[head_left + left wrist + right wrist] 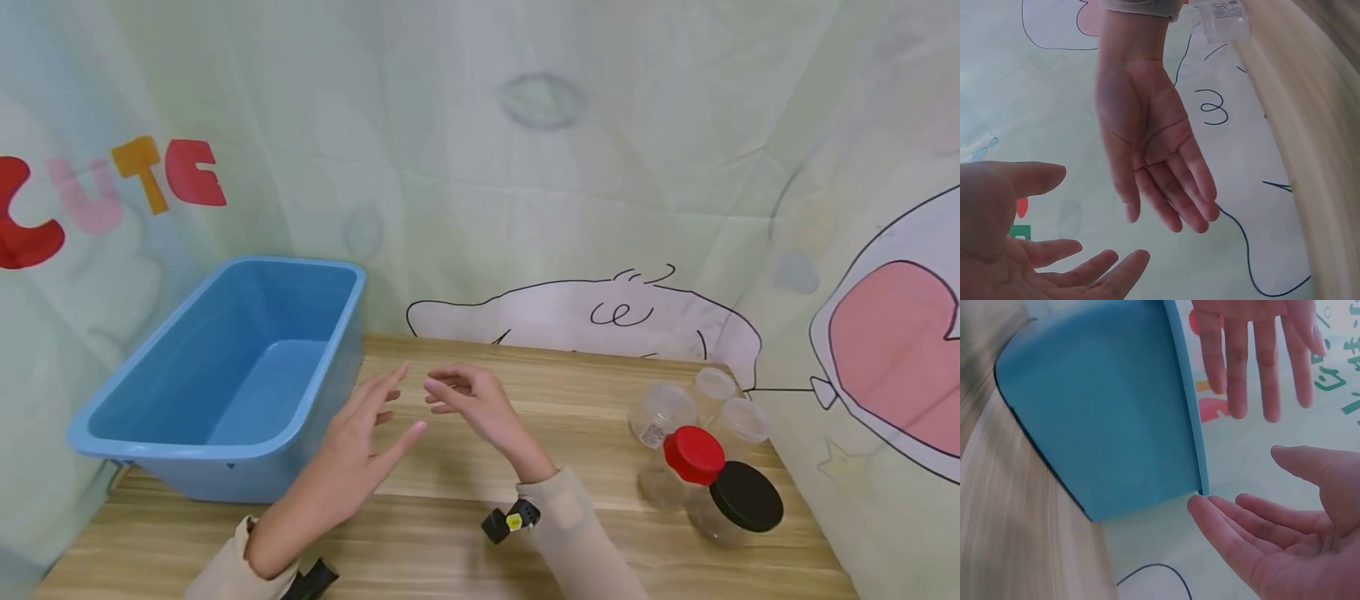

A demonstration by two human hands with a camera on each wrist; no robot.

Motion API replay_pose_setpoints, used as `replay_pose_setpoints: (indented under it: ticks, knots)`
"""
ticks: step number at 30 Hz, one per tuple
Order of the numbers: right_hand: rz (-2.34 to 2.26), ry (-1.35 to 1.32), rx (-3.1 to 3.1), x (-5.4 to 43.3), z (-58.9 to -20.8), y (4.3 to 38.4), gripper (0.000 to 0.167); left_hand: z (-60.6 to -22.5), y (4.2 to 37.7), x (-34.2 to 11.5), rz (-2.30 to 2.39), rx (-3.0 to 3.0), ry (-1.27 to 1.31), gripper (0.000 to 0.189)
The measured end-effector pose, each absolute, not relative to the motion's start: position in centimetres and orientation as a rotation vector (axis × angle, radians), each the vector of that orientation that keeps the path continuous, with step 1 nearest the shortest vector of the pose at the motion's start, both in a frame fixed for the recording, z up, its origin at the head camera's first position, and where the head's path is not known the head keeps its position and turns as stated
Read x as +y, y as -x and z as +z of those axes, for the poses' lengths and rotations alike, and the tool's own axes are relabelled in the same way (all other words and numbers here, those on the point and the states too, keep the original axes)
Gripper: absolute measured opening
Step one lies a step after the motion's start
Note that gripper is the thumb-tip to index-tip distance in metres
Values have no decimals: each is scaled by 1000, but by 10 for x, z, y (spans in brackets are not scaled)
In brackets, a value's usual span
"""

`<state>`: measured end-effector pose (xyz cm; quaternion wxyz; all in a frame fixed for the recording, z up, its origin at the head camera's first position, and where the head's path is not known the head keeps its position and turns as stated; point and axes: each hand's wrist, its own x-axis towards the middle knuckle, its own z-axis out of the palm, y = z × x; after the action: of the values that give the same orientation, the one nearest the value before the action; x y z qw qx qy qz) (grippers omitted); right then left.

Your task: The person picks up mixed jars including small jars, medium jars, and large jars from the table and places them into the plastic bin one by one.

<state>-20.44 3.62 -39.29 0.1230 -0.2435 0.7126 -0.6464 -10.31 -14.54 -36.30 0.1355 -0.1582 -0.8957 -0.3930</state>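
Both hands hover above the middle of the table, palms facing each other with a gap between them. My left hand point(351, 454) has its fingers spread and relaxed, holding nothing, just right of the blue tub point(341, 354). Opposite it, my right hand point(480, 404) is loosely bent with nothing in it. In the left wrist view the right hand point(1150, 131) shows a bare palm. The right wrist view has the left hand point(1254, 350) with fingers straight, and the tub's outer wall point(1104, 419) beside it.
At the table's right side stand several clear plastic jars: one with a red lid point(695, 454), one with a black lid point(746, 497), and others with pale tops, such as a jar point(663, 412) bearing a label. A printed curtain point(465, 167) hangs behind the wooden table point(435, 533).
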Motion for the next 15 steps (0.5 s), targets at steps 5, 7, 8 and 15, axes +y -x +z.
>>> replay_pose_setpoints:
  ticks: [5, 7, 8, 15]
  knots:
    - [-1887, 703, 2021, 27, -390, 203, 38, -352, 94, -154, -1075, -2551, 474, 69]
    - [-1892, 714, 1997, 23, -389, 203, 38, -348, 91, -159, -1053, -2532, 475, 69]
    - [-1896, 716, 1986, 20, -389, 203, 38, -346, 90, -161, -1043, -2524, 477, 70]
    - [-1937, 686, 1911, 4, -383, 200, 37, -333, 83, -178, -986, -2459, 464, 71]
